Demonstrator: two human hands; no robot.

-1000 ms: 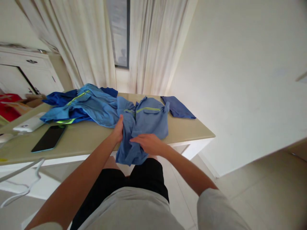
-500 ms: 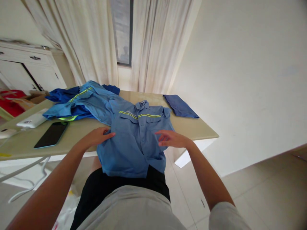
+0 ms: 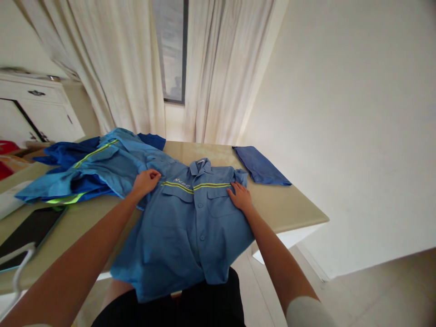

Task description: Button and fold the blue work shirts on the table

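A blue work shirt (image 3: 184, 218) with yellow stripes lies front up, its collar away from me and its lower hem hanging over the table's near edge above my legs. My left hand (image 3: 146, 182) is closed at the shirt's left side, near the stripe, with the fabric pinched in its fingertips. Flat on the chest pocket at the right rests my right hand (image 3: 240, 198), its fingers spread. Left of the shirt, a pile of blue clothes (image 3: 98, 159) touches the shirt's sleeve side.
A folded dark-blue garment (image 3: 262, 165) lies at the table's back right. On the left are a phone (image 3: 30, 231) and part of a white hanger (image 3: 20, 259). The beige table (image 3: 289, 209) ends near the wall; curtains (image 3: 221, 68) hang behind it.
Both hands have moved up the shirt, away from my body. My left hand has taken hold near the chest stripe; my right hand now lies on the pocket. The view has shifted closer.
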